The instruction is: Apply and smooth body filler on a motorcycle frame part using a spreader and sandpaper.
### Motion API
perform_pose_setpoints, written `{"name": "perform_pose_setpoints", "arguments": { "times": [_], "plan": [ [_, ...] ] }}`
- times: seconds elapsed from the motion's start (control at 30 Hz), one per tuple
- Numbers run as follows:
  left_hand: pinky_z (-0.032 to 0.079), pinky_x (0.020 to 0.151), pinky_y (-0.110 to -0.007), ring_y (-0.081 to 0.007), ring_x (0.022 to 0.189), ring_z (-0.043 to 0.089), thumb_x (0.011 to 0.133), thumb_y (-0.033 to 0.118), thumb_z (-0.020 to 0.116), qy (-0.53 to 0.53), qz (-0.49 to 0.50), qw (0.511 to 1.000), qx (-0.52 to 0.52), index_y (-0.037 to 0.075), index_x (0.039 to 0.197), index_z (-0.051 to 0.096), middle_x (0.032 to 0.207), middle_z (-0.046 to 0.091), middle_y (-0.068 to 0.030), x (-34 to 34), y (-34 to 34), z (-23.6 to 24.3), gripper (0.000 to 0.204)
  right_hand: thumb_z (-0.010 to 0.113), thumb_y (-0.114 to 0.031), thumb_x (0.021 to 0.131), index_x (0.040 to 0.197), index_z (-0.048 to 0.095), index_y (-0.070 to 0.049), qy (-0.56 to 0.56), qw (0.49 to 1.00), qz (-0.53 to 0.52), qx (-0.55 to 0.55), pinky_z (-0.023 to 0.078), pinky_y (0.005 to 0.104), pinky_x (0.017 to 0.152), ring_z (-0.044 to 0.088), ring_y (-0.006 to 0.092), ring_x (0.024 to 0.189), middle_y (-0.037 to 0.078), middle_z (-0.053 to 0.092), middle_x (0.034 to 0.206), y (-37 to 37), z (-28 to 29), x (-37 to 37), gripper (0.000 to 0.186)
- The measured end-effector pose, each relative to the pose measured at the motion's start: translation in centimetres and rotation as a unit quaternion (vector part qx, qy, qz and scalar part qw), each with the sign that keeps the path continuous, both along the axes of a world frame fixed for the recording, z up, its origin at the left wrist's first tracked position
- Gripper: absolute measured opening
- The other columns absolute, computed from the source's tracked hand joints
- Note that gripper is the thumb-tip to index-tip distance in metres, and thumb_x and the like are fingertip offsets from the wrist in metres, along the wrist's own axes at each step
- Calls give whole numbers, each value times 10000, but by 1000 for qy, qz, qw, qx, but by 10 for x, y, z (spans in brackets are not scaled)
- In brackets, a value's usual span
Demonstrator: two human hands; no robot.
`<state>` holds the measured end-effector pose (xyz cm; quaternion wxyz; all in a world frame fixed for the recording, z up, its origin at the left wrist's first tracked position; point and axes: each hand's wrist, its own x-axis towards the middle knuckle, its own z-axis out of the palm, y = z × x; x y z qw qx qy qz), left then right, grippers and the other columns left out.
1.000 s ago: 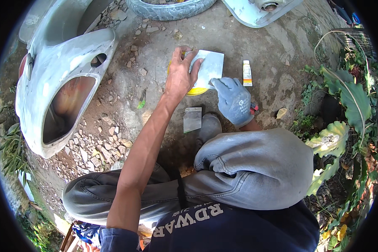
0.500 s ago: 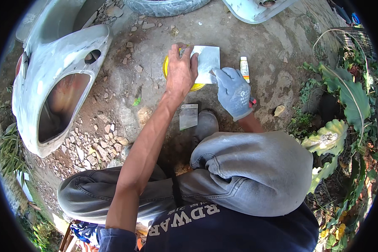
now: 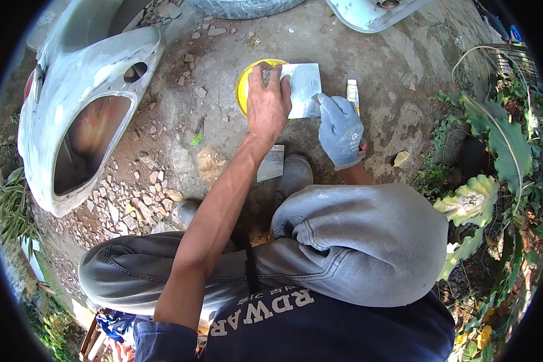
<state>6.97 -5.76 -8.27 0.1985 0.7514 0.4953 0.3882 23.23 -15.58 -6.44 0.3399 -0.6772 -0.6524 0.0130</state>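
A flat pale sheet with grey smears (image 3: 304,90) lies over a round yellow-rimmed container or lid (image 3: 242,90). My bare left hand (image 3: 268,105) grips the sheet's left side, thumb along it and fingers curled over the yellow round. My right hand (image 3: 340,130), in a grey glove, is closed around a slim tool. Its red end (image 3: 362,147) shows beside the wrist; its thin tip meets the sheet's right edge. The glove hides most of the tool. A small white tube (image 3: 352,92) with a yellow-orange band lies just right of the glove.
A grey square plate (image 3: 271,163) lies near my shoe (image 3: 297,172). On the left stands a large pale body panel (image 3: 96,72) with openings, near broken stones (image 3: 123,208). A tyre (image 3: 247,7) and another pale panel (image 3: 374,18) lie beyond. Leafy plants (image 3: 501,139) line the right.
The sheet and my left hand have shifted slightly right, uncovering more of the yellow rim at the upper left. My right hand has moved slightly right with the tool.
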Motion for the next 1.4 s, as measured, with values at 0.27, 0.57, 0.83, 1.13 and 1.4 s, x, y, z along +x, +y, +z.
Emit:
{"name": "perform_pose_setpoints", "arguments": {
  "times": [0.27, 0.57, 0.83, 1.13, 1.4],
  "plan": [
    [575, 929, -513, -446, 1087, 677, 993, 102, 728, -26, 4, 1000, -2, -23, 1257, 733, 1240, 633, -258, 3, 4, 1, 292, 688, -12, 907, 1228, 781, -125, 2, 1000, -8, 15, 568, 448, 793, 683, 327, 919, 79, 712, 1069, -3, -4, 4, 352],
    [575, 888, -531, -469, 1052, 691, 992, 130, 729, -8, 35, 999, -23, -13, 1247, 727, 1234, 613, -272, 12, -5, 8, 292, 701, -54, 963, 1196, 785, -99, -5, 1000, 0, -11, 566, 448, 797, 690, 334, 899, 98, 714, 1034, -10, 26, 5, 252],
    [565, 869, -544, -478, 1036, 682, 1001, 126, 718, -19, 49, 998, -20, -31, 1261, 704, 1215, 604, -287, 11, -3, 2, 304, 685, -43, 941, 1220, 776, -130, -34, 999, -6, -12, 548, 459, 791, 660, 348, 905, 85, 710, 1052, -8, 7, -16, 307],
    [529, 922, -523, -408, 1090, 658, 1004, 101, 713, -27, 30, 999, -30, -52, 1276, 709, 1244, 608, -252, 6, -7, 5, 313, 688, -27, 890, 1264, 763, -123, -25, 997, 43, -54, 558, 443, 807, 663, 319, 911, 57, 718, 1090, -26, 16, -19, 393],
    [624, 749, -383, -228, 842, 776, 807, 229, 991, -230, 78, 937, -252, -56, 1121, 716, 999, 778, -139, 5, 22, 30, 505, 675, -78, 1037, 1253, 775, -54, 119, 991, -63, -28, 579, 382, 793, 705, 250, 930, 136, 719, 1076, -31, 26, 18, 240]
  ]
}}
